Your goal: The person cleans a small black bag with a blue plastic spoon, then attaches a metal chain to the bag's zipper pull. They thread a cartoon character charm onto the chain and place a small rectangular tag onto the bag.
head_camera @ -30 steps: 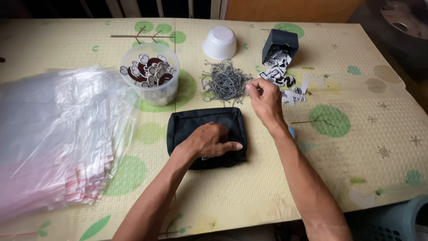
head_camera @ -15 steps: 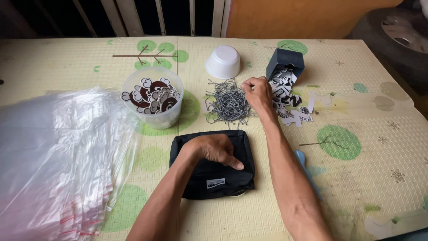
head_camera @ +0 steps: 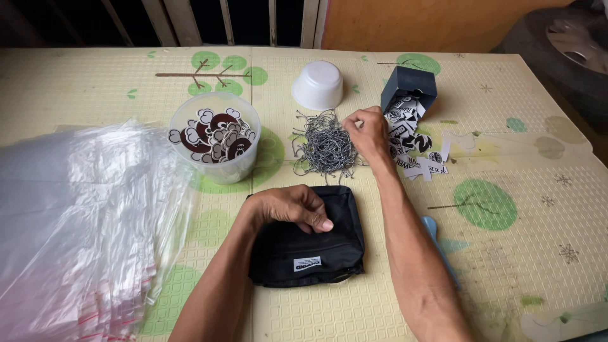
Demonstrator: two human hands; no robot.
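Note:
A black fabric pouch [head_camera: 304, 250] lies on the patterned mat in front of me. My left hand [head_camera: 288, 206] rests on its top edge, fingers curled, pressing it down. My right hand [head_camera: 367, 132] reaches forward to the right edge of a pile of thin grey strings [head_camera: 324, 149], fingertips pinched at the strands. Just right of that hand lie scattered black-and-white paper tags [head_camera: 415, 158], spilling from a tipped dark box [head_camera: 408, 88].
A clear plastic tub [head_camera: 215, 142] of brown-and-white cut-out pieces stands to the left. An upturned white bowl [head_camera: 318, 85] sits behind the strings. A stack of clear plastic bags [head_camera: 82, 215] covers the left side. A light blue object [head_camera: 432, 228] lies under my right forearm.
My right hand has shifted from the tags leftward to the string pile. My left hand slid from the pouch's middle to its top edge. The view has tilted, bringing the pouch lower.

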